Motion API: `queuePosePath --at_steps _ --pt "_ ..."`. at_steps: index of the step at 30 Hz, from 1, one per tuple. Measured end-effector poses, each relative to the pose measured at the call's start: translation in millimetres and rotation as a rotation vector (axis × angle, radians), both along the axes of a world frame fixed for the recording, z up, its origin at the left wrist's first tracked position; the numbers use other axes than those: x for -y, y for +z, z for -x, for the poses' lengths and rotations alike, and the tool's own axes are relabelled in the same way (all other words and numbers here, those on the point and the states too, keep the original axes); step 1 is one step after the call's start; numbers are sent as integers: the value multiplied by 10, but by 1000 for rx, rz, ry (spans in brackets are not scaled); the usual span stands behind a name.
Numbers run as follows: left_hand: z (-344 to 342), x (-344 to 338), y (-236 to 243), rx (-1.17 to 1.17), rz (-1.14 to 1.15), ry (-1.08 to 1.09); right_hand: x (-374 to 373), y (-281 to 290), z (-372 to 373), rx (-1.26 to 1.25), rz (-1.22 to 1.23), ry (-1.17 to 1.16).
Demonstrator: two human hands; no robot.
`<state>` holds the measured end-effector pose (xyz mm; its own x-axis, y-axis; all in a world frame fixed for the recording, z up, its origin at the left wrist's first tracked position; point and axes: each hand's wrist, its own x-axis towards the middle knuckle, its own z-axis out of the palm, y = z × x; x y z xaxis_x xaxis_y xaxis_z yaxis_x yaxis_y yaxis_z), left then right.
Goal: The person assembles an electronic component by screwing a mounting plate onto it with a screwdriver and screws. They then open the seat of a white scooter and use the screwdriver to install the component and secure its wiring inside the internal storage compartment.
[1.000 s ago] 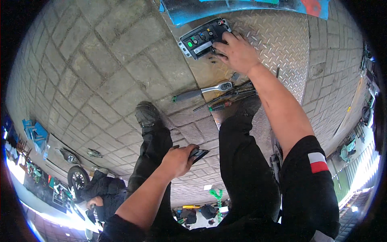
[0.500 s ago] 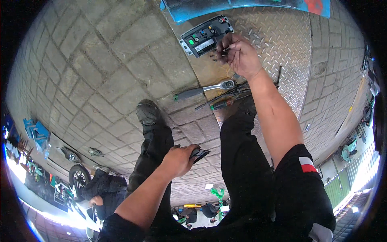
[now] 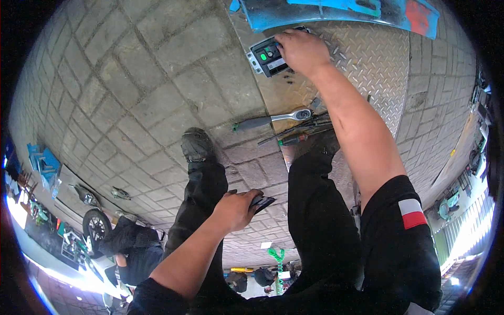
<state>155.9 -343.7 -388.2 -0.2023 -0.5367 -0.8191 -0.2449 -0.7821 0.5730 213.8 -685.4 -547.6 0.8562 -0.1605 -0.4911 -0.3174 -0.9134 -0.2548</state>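
Observation:
A flat dark plate-like piece with a pale label (image 3: 263,202) is in my left hand (image 3: 234,211), its fingers closed round one end, between my knees. My right hand (image 3: 305,51) reaches far forward over a dark rectangular box (image 3: 276,66) with round fittings and a green spot on its face. The fingers are bent down onto the box's right part and hide it; what is between them, if anything, does not show. Several small dark pieces (image 3: 289,79) lie beside the box's near edge.
A ratchet wrench (image 3: 278,117) lies near my right foot, beside a screwdriver (image 3: 293,139) and thin dark rods (image 3: 315,124). Under them is a metal tread plate (image 3: 367,68). A blue panel (image 3: 341,16) spans the far edge. A person (image 3: 131,247) is at the lower left near a wheel (image 3: 97,227).
My right hand has gone from palm-up beside the box to palm-down over it. My left hand keeps its hold on the dark piece. The view has shifted slightly.

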Motion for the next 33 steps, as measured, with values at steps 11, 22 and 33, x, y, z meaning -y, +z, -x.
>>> queuePosePath --at_steps 11,22,33 --pt "-38 75 0 -60 -67 -77 98 -124 143 249 -158 -190" --pt "-11 49 -10 -20 -33 -41 29 122 731 8 -1520 -1286" --pt "42 21 -14 1 -13 -10 11 -51 358 110 21 13"
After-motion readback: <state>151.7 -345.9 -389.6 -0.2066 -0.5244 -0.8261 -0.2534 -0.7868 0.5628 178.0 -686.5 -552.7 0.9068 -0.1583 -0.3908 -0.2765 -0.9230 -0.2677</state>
